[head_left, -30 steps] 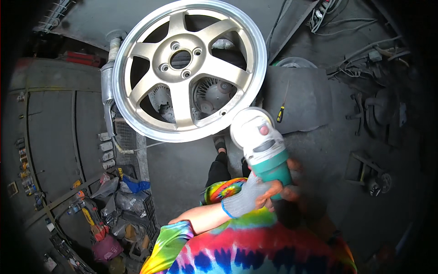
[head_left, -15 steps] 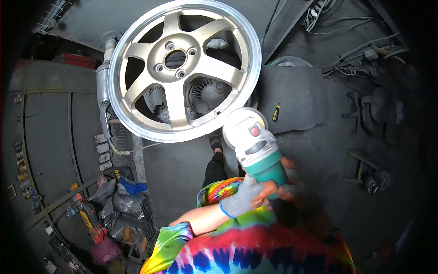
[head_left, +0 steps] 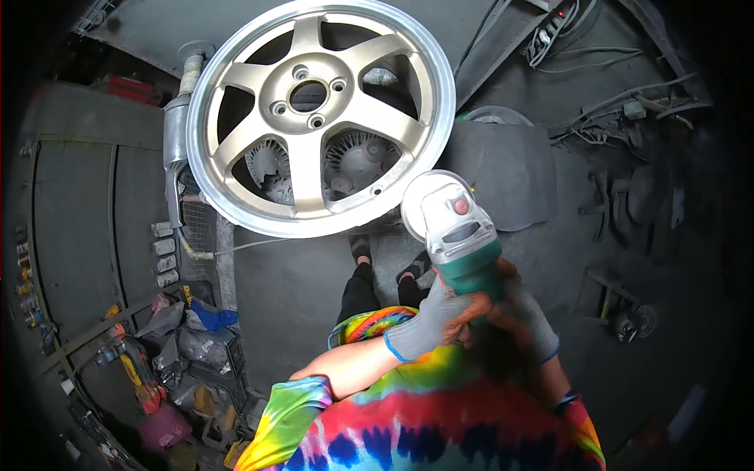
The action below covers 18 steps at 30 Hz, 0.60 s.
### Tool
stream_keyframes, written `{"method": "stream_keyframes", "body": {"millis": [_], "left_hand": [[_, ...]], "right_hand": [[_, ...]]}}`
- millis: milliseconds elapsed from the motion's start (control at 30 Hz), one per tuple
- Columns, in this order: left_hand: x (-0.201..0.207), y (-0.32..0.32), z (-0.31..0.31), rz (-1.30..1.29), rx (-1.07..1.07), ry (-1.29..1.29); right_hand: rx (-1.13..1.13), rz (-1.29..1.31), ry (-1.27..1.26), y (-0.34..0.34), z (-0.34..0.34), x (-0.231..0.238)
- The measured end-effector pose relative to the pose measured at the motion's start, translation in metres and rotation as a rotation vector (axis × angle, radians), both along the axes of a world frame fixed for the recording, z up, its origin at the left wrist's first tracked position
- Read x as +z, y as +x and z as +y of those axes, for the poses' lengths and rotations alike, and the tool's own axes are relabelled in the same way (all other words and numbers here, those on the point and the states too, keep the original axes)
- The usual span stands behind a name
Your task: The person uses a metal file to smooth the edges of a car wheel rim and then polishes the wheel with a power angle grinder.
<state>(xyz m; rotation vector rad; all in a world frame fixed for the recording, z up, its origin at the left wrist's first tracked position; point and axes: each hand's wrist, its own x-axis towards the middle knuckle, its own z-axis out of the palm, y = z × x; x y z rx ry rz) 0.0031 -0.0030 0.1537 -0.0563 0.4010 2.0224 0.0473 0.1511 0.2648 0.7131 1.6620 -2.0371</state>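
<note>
A gold-spoked alloy wheel (head_left: 305, 169) with a bright silver rim stands at the top of the view. Both my hands hold an angle grinder (head_left: 473, 265) with a green body, a silver head and a pale round disc. The disc lies at the wheel's lower right edge; I cannot tell whether they touch. My left hand (head_left: 430, 323), in a grey glove with bare fingertips, wraps round the body from the left. On the right side, my right hand (head_left: 532, 318) is also gloved and closed round the grinder, its fingers partly blurred and in shadow.
A silver metal cylinder (head_left: 175, 133) stands left of the wheel. To its right lies a dark grey sheet (head_left: 510, 177). Cables (head_left: 597, 118) hang at the upper right. Crates with plastic bags (head_left: 206, 345) and tools stand at the lower left, beside grey panels (head_left: 75, 212).
The grinder has moved a little right and up, and both hands with it. More of my right hand shows. The yellow and black screwdriver on the grey sheet is no longer visible.
</note>
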Motion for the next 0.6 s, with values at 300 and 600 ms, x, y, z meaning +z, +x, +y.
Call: {"method": "stream_keyframes", "body": {"millis": [300,600], "left_hand": [[-0.002,0.005,0.001,-0.214,0.039,0.010],[-0.025,0.025,-0.018,-0.396,0.006,-0.003]], "right_hand": [[0.039,-0.067,-0.045,-0.004,0.000,-0.007],[0.175,0.160,0.069,0.005,-0.001,-0.017]]}}
